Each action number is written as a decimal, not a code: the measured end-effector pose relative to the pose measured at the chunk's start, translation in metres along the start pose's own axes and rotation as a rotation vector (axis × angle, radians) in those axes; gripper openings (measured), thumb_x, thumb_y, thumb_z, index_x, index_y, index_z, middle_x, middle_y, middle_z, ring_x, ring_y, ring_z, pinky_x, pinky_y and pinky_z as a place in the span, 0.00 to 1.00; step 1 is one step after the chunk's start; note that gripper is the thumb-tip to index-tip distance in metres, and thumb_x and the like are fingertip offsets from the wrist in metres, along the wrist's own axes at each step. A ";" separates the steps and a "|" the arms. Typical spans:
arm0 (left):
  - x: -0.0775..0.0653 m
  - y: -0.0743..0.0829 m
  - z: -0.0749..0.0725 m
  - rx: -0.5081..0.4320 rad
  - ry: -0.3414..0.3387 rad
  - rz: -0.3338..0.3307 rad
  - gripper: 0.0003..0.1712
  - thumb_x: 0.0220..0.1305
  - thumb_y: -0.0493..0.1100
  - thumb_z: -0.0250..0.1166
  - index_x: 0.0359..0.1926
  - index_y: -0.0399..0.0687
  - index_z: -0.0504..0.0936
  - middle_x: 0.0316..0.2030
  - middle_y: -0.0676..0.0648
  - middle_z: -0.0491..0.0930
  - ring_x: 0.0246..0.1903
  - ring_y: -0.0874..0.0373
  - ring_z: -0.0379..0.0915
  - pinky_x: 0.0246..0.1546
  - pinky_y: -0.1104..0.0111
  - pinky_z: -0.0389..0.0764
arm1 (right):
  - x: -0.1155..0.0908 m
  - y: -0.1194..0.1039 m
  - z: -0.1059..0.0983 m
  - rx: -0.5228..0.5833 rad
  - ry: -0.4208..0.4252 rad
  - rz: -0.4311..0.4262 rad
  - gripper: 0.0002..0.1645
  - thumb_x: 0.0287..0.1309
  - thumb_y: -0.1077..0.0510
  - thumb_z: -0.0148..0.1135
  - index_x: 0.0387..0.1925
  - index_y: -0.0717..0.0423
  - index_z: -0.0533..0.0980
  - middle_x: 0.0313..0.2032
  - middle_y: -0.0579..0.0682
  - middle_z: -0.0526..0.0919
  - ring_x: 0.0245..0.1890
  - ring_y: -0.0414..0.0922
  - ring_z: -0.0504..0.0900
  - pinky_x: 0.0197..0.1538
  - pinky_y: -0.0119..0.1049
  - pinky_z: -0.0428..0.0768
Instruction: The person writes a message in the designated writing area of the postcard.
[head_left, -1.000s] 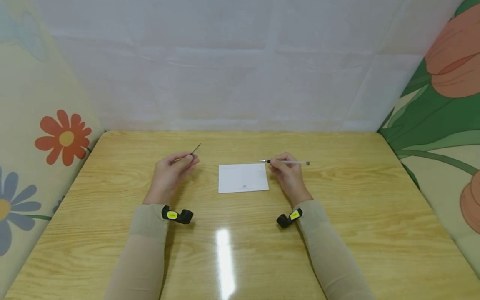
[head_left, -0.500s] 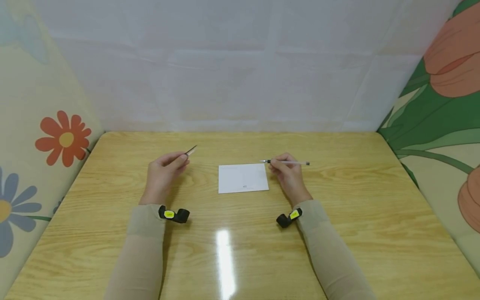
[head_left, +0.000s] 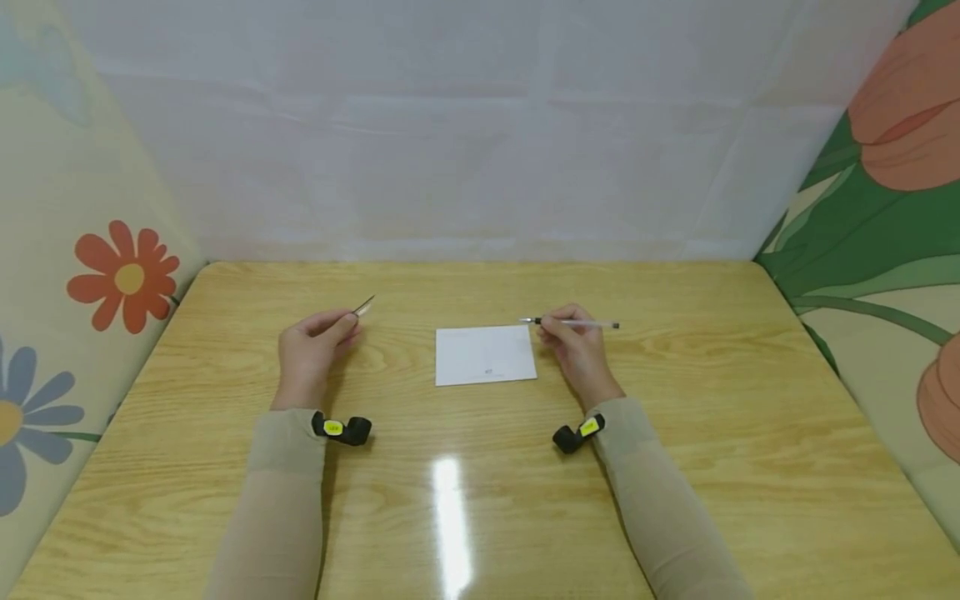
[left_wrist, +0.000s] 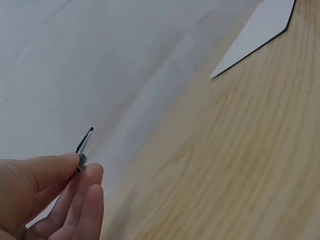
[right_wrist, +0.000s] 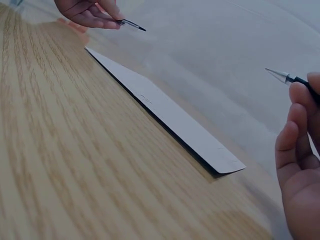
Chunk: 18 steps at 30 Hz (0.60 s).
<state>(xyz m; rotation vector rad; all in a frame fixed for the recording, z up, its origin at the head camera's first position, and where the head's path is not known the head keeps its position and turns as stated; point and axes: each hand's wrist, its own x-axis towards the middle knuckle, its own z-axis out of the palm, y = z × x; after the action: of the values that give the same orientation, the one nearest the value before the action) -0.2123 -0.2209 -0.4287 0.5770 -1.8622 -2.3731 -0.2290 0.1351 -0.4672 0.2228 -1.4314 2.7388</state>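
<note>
My left hand (head_left: 309, 354) pinches a small clear pen cap with a dark clip (left_wrist: 84, 148) between thumb and fingertips, raised over the table's left half. In my right hand (head_left: 579, 350) is a gel pen (head_left: 597, 324), its clear barrel pointing right and its bare metal tip (right_wrist: 278, 75) pointing left. Between the hands lies a white card (head_left: 486, 356), flat on the table, with small print near its lower edge and a dark side edge. The pen's tip overlaps the card's far right corner in the head view.
The wood-grain table (head_left: 480, 292) carries a bright light streak in front of the card. A white cloth (head_left: 450, 150) hangs behind it, and flower-printed panels (head_left: 127, 279) flank both sides. Each sleeve cuff bears a black wrist camera (head_left: 345, 429).
My left hand has moved left, away from the card, with the pen cap in its fingers. The right hand, the pen and the card have stayed in place.
</note>
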 end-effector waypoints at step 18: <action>0.002 -0.006 -0.008 0.464 0.114 0.085 0.21 0.67 0.43 0.69 0.56 0.35 0.84 0.29 0.60 0.83 0.31 0.71 0.82 0.38 0.80 0.81 | -0.001 0.000 0.000 -0.017 -0.008 0.004 0.10 0.60 0.73 0.65 0.29 0.56 0.79 0.29 0.50 0.83 0.29 0.41 0.83 0.38 0.29 0.82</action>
<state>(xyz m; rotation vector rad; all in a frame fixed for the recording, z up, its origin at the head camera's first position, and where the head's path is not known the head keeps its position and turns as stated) -0.2107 -0.2273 -0.4367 0.6313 -2.3380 -1.8135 -0.2283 0.1348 -0.4671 0.2311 -1.4577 2.7309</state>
